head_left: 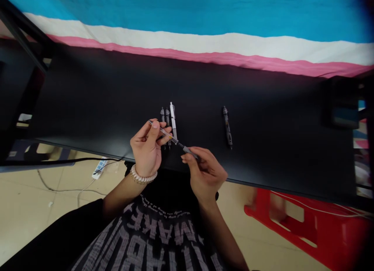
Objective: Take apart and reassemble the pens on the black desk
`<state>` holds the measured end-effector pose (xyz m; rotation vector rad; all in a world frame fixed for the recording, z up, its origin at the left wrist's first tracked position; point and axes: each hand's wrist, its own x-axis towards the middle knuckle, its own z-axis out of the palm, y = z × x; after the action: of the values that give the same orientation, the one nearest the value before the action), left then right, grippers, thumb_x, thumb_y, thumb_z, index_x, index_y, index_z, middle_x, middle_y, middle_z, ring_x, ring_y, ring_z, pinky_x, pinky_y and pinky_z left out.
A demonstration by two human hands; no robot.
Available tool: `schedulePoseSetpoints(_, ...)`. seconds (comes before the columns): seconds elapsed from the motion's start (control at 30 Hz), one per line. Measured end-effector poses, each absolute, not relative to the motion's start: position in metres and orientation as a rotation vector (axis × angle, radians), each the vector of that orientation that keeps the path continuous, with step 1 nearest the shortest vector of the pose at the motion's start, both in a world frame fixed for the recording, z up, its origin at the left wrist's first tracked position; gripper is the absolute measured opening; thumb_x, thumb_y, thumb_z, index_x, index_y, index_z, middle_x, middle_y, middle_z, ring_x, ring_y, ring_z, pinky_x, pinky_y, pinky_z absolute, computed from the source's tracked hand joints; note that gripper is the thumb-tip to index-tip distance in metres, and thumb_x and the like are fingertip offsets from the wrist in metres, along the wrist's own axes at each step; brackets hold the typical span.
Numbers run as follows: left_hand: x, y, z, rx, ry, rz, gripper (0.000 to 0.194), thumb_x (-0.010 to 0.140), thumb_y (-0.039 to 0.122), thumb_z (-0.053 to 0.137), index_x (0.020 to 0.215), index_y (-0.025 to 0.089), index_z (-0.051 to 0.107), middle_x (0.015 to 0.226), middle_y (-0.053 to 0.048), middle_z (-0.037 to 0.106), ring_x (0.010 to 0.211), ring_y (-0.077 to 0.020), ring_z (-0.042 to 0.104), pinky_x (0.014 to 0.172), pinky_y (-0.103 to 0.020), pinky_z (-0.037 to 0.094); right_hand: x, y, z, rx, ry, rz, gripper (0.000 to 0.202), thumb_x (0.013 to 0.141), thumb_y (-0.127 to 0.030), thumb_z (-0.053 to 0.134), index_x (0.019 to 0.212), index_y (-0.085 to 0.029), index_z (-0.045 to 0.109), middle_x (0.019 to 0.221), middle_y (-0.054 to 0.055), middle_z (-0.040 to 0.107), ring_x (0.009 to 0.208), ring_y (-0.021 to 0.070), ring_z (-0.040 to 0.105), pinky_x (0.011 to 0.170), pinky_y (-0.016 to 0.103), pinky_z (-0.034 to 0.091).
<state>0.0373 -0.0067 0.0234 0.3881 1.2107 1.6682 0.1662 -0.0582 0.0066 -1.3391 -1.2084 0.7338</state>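
A slim pen (179, 144) with a clear barrel and grey grip slants down to the right between my hands. My left hand (147, 144) pinches its upper end between thumb and fingers. The grey end is closed in the fingers of my right hand (206, 171). Just beyond my left fingers, a white pen (173, 119) lies on the black table (117, 95), beside two dark pens, a left one (163, 114) and a right one (167, 114), partly hidden by my fingers. Another dark pen (227, 127) rests apart, to the right.
A striped blue, white and pink cloth (204, 14) runs along the table's far edge. At the far right stands a dark boxy object (340, 103). Below the table are a red plastic stool (330, 232) and a power strip (99, 168) with cables.
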Motion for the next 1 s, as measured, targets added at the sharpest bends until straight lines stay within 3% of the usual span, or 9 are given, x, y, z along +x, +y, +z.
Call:
schedulePoseSetpoints(0.1, 0.035, -0.005, 0.026, 0.358, 1.224, 1.684, 0.025, 0.076, 0.037, 0.086, 0.090, 0.019, 0.074, 0.084, -0.001, 0.077, 0.075, -0.0144, 0.077, 0.069, -0.024, 0.064, 0.170, -0.060, 0.006, -1.386, -1.145, 0.676, 0.006, 0.086, -0.021, 0.077, 0.091, -0.023, 0.078, 0.091, 0.003, 0.077, 0.072, 0.0150, 0.074, 0.061, 0.028, 0.063)
schedulePoseSetpoints(0.2, 0.035, -0.004, 0.028, 0.334, 1.225, 1.698, 0.026, 0.074, 0.036, 0.087, 0.089, 0.020, 0.075, 0.084, -0.001, 0.077, 0.075, -0.0143, 0.076, 0.068, -0.023, 0.063, 0.173, -0.061, 0.008, -1.378, -1.174, 0.597, 0.011, 0.082, -0.016, 0.080, 0.089, -0.024, 0.078, 0.093, 0.002, 0.079, 0.076, 0.0153, 0.074, 0.060, 0.026, 0.061)
schedulePoseSetpoints(0.47, 0.048, -0.008, 0.022, 0.323, 1.147, 1.640, 0.023, 0.077, 0.035, 0.085, 0.090, 0.019, 0.075, 0.084, -0.002, 0.077, 0.074, -0.0134, 0.076, 0.068, -0.023, 0.063, 0.168, -0.061, 0.006, -1.276, -1.450, 0.230, 0.042, 0.083, 0.002, 0.072, 0.111, -0.031, 0.077, 0.102, 0.001, 0.076, 0.085, 0.0148, 0.073, 0.073, 0.029, 0.064)
schedulePoseSetpoints(0.63, 0.047, -0.009, 0.021, 0.312, 1.131, 1.586, 0.023, 0.076, 0.035, 0.086, 0.089, 0.020, 0.075, 0.085, -0.001, 0.076, 0.076, -0.0136, 0.075, 0.070, -0.026, 0.063, 0.168, -0.062, 0.000, -1.244, -1.530, 0.101, 0.034, 0.084, -0.001, 0.073, 0.106, -0.026, 0.078, 0.100, 0.002, 0.079, 0.082, 0.0161, 0.077, 0.076, 0.030, 0.065)
schedulePoseSetpoints(0.8, 0.045, -0.008, 0.020, 0.302, 1.119, 1.613, 0.023, 0.075, 0.034, 0.087, 0.089, 0.020, 0.075, 0.086, -0.002, 0.076, 0.075, -0.0135, 0.075, 0.070, -0.026, 0.064, 0.172, -0.061, -0.004, -1.396, -1.507, 0.302, 0.034, 0.089, -0.021, 0.075, 0.123, -0.022, 0.069, 0.092, 0.003, 0.080, 0.073, 0.0174, 0.078, 0.068, 0.028, 0.065)
schedulePoseSetpoints(0.9, 0.044, -0.007, 0.019, 0.311, 1.148, 1.616, 0.025, 0.075, 0.035, 0.086, 0.090, 0.019, 0.075, 0.085, -0.002, 0.076, 0.074, -0.0133, 0.075, 0.069, -0.025, 0.064, 0.174, -0.060, -0.004, -1.334, -1.523, 0.490, 0.018, 0.093, -0.022, 0.069, 0.111, -0.022, 0.072, 0.093, 0.003, 0.080, 0.073, 0.0160, 0.077, 0.070, 0.028, 0.065)
schedulePoseSetpoints(1.0, 0.044, -0.008, 0.019, 0.326, 1.157, 1.608, 0.026, 0.074, 0.035, 0.086, 0.090, 0.018, 0.074, 0.085, -0.002, 0.076, 0.074, -0.0133, 0.075, 0.069, -0.025, 0.064, 0.174, -0.061, -0.004, -1.413, -1.426, 0.741, 0.012, 0.098, -0.026, 0.061, 0.104, -0.022, 0.071, 0.080, -0.001, 0.078, 0.060, 0.0126, 0.074, 0.057, 0.023, 0.062)
